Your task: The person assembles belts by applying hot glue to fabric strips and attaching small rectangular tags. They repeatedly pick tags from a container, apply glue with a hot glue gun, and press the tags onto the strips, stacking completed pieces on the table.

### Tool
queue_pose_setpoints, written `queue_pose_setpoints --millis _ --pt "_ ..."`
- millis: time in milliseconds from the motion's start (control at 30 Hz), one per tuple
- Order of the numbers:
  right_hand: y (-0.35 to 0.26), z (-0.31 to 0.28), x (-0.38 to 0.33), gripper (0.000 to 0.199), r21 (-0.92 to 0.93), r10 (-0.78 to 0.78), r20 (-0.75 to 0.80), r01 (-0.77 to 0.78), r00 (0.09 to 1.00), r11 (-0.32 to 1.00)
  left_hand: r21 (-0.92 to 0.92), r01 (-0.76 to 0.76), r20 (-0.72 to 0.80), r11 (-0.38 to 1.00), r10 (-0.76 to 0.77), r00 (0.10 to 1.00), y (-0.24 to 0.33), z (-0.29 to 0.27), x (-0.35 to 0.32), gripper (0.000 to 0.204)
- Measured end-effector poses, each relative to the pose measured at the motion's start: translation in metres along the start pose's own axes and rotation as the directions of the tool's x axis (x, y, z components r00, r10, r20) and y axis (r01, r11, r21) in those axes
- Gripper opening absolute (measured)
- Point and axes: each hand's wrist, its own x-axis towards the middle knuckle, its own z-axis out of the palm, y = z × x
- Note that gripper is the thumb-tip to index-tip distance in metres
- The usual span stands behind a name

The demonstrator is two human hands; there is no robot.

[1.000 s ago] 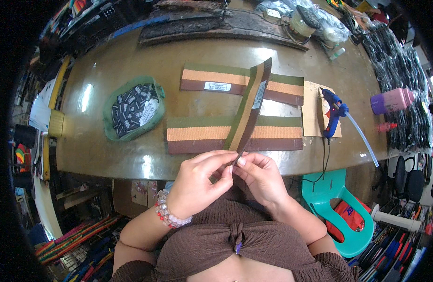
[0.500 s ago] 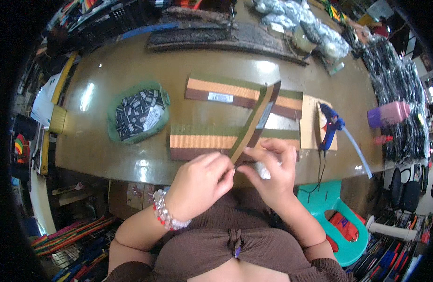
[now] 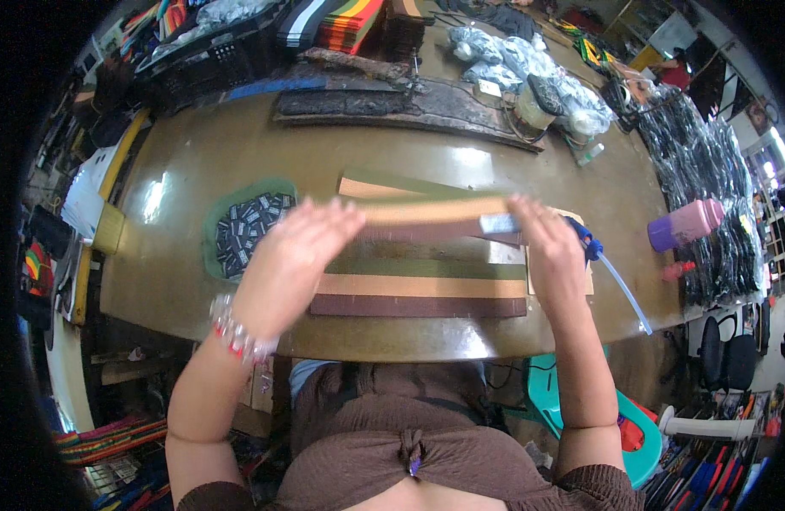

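Observation:
A webbing strip striped green, tan and brown is stretched level between my hands, a pale label near its right end. My left hand, with a beaded bracelet at the wrist, is closed on the left end. On the right end my right hand is closed too; both hands are blurred. Just behind and partly covered lies another striped strip on the table. Nearer to me is a flat striped strip. Left of my left hand stands a green plastic basket of small black labels.
A blue glue gun with a clear stick lies partly behind my right hand. A pink and purple bottle stands at the right edge. Dark bars and plastic-wrapped bundles line the back. A green stool is below right.
The strip, held slanting and close to me before, is now level and farther out over the table. My hands have moved apart and away from me to its two ends.

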Motion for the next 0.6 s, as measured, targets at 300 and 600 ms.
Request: queue_pose_setpoints --millis 300,600 --pt "0.009 0.024 -0.063 0.015 0.369 0.292 -0.241 -0.191 0.926 0.91 0.03 0.105 0.111 0.994 -0.107 0.988 -0.021 0.078 0.037 0.041" --pt "0.096 0.034 -0.069 0.042 0.303 0.656 -0.129 -0.6 0.744 0.74 -0.355 0.21 -0.006 0.911 -0.227 0.974 0.021 0.07 -0.01 0.024"
